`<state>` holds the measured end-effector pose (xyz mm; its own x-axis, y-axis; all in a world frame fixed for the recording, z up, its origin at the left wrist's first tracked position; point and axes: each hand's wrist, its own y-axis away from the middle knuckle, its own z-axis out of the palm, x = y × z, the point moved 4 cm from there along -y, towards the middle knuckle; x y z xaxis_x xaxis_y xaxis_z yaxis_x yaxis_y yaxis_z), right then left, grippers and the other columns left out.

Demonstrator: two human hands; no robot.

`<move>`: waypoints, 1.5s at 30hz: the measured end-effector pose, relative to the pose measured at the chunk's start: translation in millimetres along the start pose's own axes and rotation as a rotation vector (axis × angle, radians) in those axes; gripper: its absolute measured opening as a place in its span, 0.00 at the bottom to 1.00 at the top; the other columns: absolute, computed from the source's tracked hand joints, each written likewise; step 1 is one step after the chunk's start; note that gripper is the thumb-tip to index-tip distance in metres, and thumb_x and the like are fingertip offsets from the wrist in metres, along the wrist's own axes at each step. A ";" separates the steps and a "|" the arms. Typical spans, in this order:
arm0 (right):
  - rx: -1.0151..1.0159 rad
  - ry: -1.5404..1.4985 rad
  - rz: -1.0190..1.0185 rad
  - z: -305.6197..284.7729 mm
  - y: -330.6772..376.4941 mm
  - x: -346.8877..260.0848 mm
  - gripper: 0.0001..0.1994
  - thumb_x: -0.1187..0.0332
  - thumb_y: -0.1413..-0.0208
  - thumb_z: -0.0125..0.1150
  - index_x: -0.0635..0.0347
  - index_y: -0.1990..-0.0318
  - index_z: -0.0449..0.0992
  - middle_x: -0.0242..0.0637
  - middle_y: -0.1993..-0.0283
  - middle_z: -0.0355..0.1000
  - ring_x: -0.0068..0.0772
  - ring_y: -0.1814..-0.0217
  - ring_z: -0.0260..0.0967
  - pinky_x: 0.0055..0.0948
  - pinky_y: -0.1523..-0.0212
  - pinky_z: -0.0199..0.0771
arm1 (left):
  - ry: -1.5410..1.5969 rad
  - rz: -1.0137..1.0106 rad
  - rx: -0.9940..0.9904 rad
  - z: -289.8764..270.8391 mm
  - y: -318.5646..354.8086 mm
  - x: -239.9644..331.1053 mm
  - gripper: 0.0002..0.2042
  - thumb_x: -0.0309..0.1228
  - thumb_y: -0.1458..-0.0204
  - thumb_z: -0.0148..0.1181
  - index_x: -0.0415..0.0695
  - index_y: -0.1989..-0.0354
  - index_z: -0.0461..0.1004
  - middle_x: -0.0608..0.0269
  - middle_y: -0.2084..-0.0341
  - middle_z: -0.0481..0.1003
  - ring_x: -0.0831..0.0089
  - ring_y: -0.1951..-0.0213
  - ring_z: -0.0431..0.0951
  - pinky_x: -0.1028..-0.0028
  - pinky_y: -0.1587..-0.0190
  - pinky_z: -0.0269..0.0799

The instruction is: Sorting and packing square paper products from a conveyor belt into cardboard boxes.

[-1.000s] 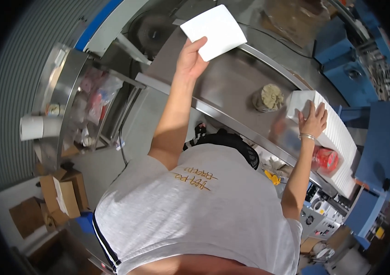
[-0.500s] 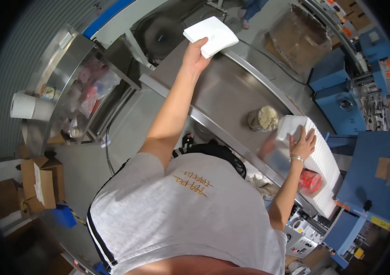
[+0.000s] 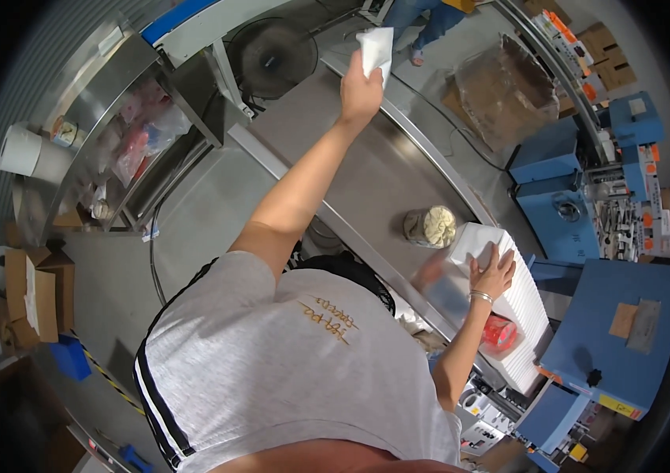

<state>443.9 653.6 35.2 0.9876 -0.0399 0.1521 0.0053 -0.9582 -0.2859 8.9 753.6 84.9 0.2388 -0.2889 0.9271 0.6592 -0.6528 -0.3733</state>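
Out past the far end of the steel table [image 3: 291, 114], my left hand [image 3: 361, 93] grips a thin white folded sheet or small stack [image 3: 376, 54], pinched between thumb and fingers and seen nearly edge-on. My right hand [image 3: 493, 276] lies with spread fingers on top of a long row of white folded sheets [image 3: 525, 331] at the table's right end. Beside that wrist is a red round item [image 3: 499, 333], partly behind clear plastic. A round container with a cream, crumpled top [image 3: 433, 227] stands on the table just left of the row.
Blue machines [image 3: 610, 331] flank the right side. A fan [image 3: 270, 61] stands beyond the table, with another person's legs [image 3: 437, 27] farther right. A plastic-lined carton [image 3: 508, 94] sits on the floor. At left are a steel shelf unit [image 3: 98, 94] and open cardboard boxes [image 3: 39, 292].
My left hand has moved outward and turned, tilting the white folded sheet from face-up to nearly edge-on. My right hand stays on the row. The other person's legs show more.
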 end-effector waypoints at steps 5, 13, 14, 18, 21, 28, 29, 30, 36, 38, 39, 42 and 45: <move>0.014 0.003 -0.018 7.1 -3.9 -0.4 0.33 0.54 0.64 0.67 0.37 0.44 0.65 0.42 0.35 0.50 0.51 0.36 0.47 0.48 0.44 0.53 | -0.321 0.560 0.075 3.3 4.6 15.7 0.21 0.16 0.60 0.46 0.43 0.54 0.69 0.51 0.57 0.72 0.57 0.53 0.70 0.65 0.54 0.62; 0.034 -0.009 -0.009 -17.1 -24.7 -6.8 0.33 0.56 0.62 0.64 0.43 0.43 0.64 0.47 0.35 0.49 0.54 0.36 0.47 0.47 0.43 0.53 | -0.481 0.734 0.101 9.9 -11.0 40.5 0.21 0.17 0.60 0.47 0.42 0.54 0.69 0.51 0.56 0.71 0.57 0.51 0.70 0.64 0.52 0.62; 0.089 0.014 -0.036 -3.7 -19.9 6.4 0.33 0.57 0.62 0.64 0.44 0.43 0.64 0.49 0.35 0.49 0.55 0.36 0.47 0.47 0.43 0.53 | -0.376 0.678 0.058 13.5 -6.8 46.6 0.21 0.17 0.59 0.46 0.41 0.52 0.69 0.51 0.56 0.71 0.56 0.51 0.69 0.64 0.52 0.62; 0.050 -0.085 0.004 5.4 -9.6 -4.6 0.32 0.60 0.66 0.66 0.46 0.47 0.67 0.49 0.37 0.50 0.55 0.36 0.47 0.48 0.43 0.52 | 0.184 -0.135 0.026 25.9 6.8 -35.8 0.18 0.22 0.51 0.49 0.35 0.49 0.64 0.53 0.56 0.72 0.63 0.54 0.72 0.71 0.50 0.64; 0.064 -0.075 -0.003 -0.3 -4.5 -7.6 0.33 0.60 0.69 0.70 0.45 0.48 0.67 0.49 0.37 0.50 0.55 0.36 0.46 0.48 0.44 0.51 | 0.746 -0.586 -0.054 43.0 22.2 -53.7 0.23 0.15 0.52 0.45 0.38 0.45 0.59 0.55 0.50 0.66 0.62 0.49 0.68 0.66 0.48 0.65; 0.074 -0.115 0.017 -12.3 0.6 -9.4 0.32 0.63 0.67 0.68 0.47 0.48 0.66 0.50 0.36 0.49 0.55 0.36 0.45 0.47 0.42 0.49 | 1.172 -0.921 -0.266 70.6 40.8 -26.1 0.21 0.19 0.50 0.47 0.38 0.45 0.59 0.53 0.52 0.68 0.58 0.50 0.70 0.60 0.49 0.67; 0.084 -0.113 0.010 -12.6 -0.1 -10.1 0.32 0.63 0.67 0.68 0.47 0.48 0.66 0.50 0.36 0.49 0.54 0.36 0.45 0.47 0.42 0.49 | 1.161 -0.898 -0.278 72.2 42.9 -23.8 0.20 0.22 0.49 0.46 0.38 0.45 0.58 0.53 0.51 0.67 0.56 0.49 0.68 0.58 0.46 0.65; 0.078 -0.117 0.014 -13.4 1.8 -11.5 0.32 0.63 0.67 0.68 0.46 0.48 0.66 0.50 0.36 0.49 0.54 0.36 0.46 0.47 0.42 0.49 | 1.151 -0.908 -0.273 71.0 46.6 -21.6 0.20 0.22 0.49 0.46 0.38 0.45 0.58 0.53 0.51 0.67 0.56 0.49 0.68 0.58 0.46 0.65; 0.017 -0.123 0.031 -0.5 -4.3 -8.1 0.34 0.63 0.68 0.69 0.42 0.46 0.65 0.48 0.35 0.48 0.54 0.35 0.46 0.48 0.44 0.52 | 1.032 -0.875 -0.325 78.6 61.2 -15.2 0.19 0.22 0.49 0.47 0.39 0.46 0.60 0.56 0.52 0.68 0.63 0.50 0.69 0.64 0.47 0.65; 0.045 -0.089 0.011 5.1 -7.3 -4.7 0.33 0.62 0.65 0.67 0.45 0.45 0.65 0.49 0.36 0.49 0.53 0.35 0.47 0.46 0.44 0.53 | 1.001 -0.836 -0.339 80.2 62.5 -18.5 0.19 0.22 0.51 0.51 0.40 0.48 0.63 0.59 0.53 0.70 0.65 0.51 0.70 0.67 0.48 0.66; 0.060 -0.075 0.005 3.6 -10.5 -5.1 0.33 0.61 0.64 0.67 0.44 0.44 0.65 0.47 0.36 0.50 0.52 0.36 0.48 0.47 0.44 0.54 | 0.993 -0.781 -0.352 74.1 62.4 -2.9 0.19 0.22 0.51 0.52 0.40 0.48 0.63 0.59 0.53 0.70 0.66 0.51 0.70 0.68 0.49 0.67; 0.075 -0.015 -0.001 -2.5 -16.5 -7.8 0.33 0.59 0.63 0.66 0.40 0.44 0.63 0.44 0.35 0.50 0.51 0.36 0.48 0.47 0.45 0.55 | 1.050 -0.567 -0.433 67.9 58.5 22.4 0.19 0.23 0.52 0.55 0.41 0.50 0.64 0.61 0.56 0.71 0.70 0.53 0.71 0.71 0.51 0.66; 0.066 -0.047 0.003 0.5 -15.6 -4.6 0.33 0.59 0.63 0.67 0.39 0.44 0.63 0.43 0.35 0.49 0.49 0.35 0.46 0.45 0.43 0.52 | 1.029 -0.491 -0.444 64.9 57.8 32.0 0.21 0.24 0.52 0.55 0.41 0.48 0.61 0.62 0.56 0.70 0.70 0.54 0.71 0.72 0.51 0.66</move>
<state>439.4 668.9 38.5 0.9939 -0.0275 0.1071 0.0116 -0.9372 -0.3486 100.8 752.1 95.2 -0.7749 -0.2320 0.5880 0.1715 -0.9725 -0.1576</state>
